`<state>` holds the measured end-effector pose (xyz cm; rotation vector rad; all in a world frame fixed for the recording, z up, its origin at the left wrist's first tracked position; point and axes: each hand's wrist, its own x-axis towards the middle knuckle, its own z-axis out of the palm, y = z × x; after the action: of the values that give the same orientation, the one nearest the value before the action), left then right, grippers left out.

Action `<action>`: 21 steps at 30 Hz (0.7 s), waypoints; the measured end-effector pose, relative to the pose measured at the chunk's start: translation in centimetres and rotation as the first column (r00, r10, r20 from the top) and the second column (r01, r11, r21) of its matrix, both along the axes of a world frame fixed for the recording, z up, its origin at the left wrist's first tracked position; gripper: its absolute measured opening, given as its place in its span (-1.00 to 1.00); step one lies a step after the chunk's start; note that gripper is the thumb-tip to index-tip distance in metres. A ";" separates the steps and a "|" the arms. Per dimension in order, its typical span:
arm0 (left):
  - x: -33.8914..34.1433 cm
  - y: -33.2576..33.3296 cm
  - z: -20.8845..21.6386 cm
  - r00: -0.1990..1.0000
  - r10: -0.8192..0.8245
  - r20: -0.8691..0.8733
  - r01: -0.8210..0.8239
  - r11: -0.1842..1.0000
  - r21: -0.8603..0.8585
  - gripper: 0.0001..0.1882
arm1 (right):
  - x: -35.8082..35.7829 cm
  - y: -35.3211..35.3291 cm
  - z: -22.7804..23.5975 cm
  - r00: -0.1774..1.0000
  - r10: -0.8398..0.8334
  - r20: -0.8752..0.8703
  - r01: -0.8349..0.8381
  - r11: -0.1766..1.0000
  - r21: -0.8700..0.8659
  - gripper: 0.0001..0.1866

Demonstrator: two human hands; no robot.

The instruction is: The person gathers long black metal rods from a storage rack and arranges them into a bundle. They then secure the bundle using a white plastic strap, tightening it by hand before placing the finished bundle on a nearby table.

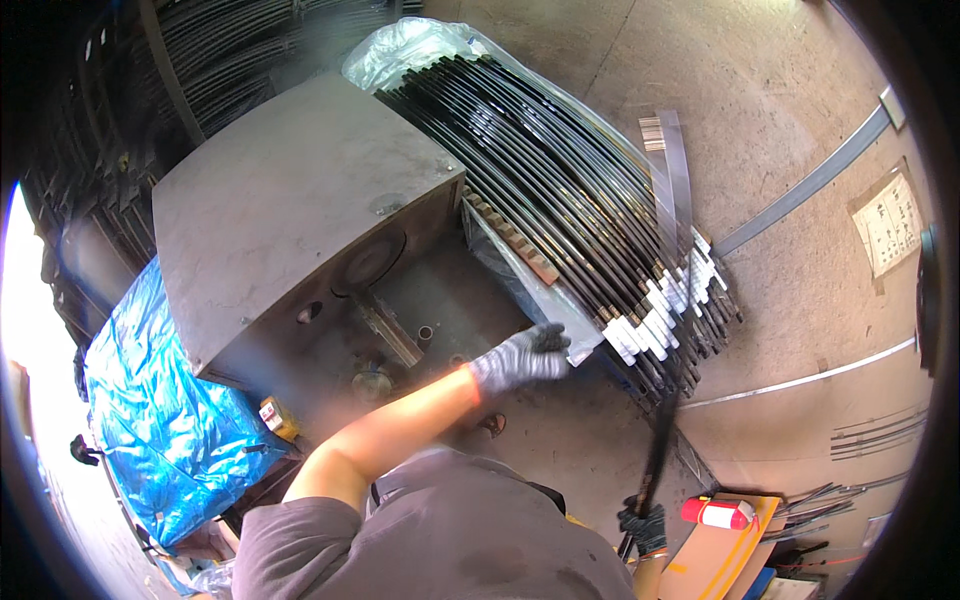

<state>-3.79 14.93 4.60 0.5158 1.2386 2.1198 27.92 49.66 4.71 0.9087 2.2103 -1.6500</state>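
one black rod [660,440] is drawn out of the bundle, clenched low in the right hand [642,527]; the rest of the black rods [560,200] lie stacked in their clear plastic wrap [400,50]. left hand [522,355], gloved, grasps the wrap's edge at the stack's near end. beside it a grey steel machine housing [290,200]; bare concrete floor [800,300], blue tarp [165,410] to the left, metal strips scattered.

a single head-worn fisheye view looks steeply down from above the person's own shoulders, so the grey-shirted torso [440,540] fills the lower edge and both forearms rise from it. it faces forward over a grey metal machine housing [290,200] and a stack of black curved rods [560,190], all close below. the concrete floor [790,110] bends toward the dark round rim.
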 end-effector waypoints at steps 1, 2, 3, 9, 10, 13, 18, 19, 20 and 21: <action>-0.5 1.3 0.4 0.967 0.012 0.254 -0.054 0.986 0.158 -0.19 | 0.5 -0.2 -0.3 0.990 0.114 0.087 -0.119 0.992 0.050 -0.74; -0.9 2.1 0.8 0.871 -0.017 0.491 -0.146 0.946 0.291 -0.22 | 0.7 -0.6 -0.4 0.958 0.225 0.179 -0.243 0.966 0.088 -0.71; -1.5 2.0 0.6 0.901 -0.050 0.431 -0.139 0.907 0.397 -0.25 | 0.6 -1.8 0.4 0.930 0.288 0.229 -0.314 0.945 0.087 -0.68; -0.2 1.0 -3.4 0.627 0.183 0.757 -0.427 0.893 0.138 -0.78 | 0.2 -0.9 0.8 0.749 0.491 0.444 -0.585 0.805 0.096 -0.57; -0.4 0.6 -3.9 0.583 0.215 0.783 -0.448 0.889 0.090 -0.79 | 0.0 -0.5 0.9 0.736 0.503 0.453 -0.600 0.795 0.091 -0.56; -1.8 -1.0 -4.2 0.506 0.343 0.791 -0.543 0.840 -0.017 -0.80 | -1.9 0.4 0.0 0.738 0.461 0.493 -0.542 0.840 0.024 -0.56; -6.5 -3.4 -5.1 0.451 0.443 0.775 -0.653 0.755 -0.051 -0.74 | -10.4 -3.0 -0.3 0.704 0.633 0.321 -0.666 0.746 -0.010 -0.61; -7.3 -3.6 -5.3 0.453 0.485 0.748 -0.674 0.735 -0.069 -0.74 | -12.9 -5.0 0.1 0.694 0.644 0.321 -0.674 0.739 -0.025 -0.63; -7.9 -4.0 -5.5 0.439 0.500 0.746 -0.682 0.726 -0.086 -0.74 | -16.4 -8.1 1.7 0.656 0.676 0.335 -0.731 0.680 0.059 -0.57; -8.3 -4.3 -5.7 0.423 0.515 0.746 -0.690 0.716 -0.103 -0.73 | -18.9 -10.9 3.2 0.615 0.705 0.354 -0.780 0.610 0.140 -0.50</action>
<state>-12.08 10.65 -1.07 -0.8437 0.7250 2.6439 9.06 38.71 7.86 0.1301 2.1896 -0.7670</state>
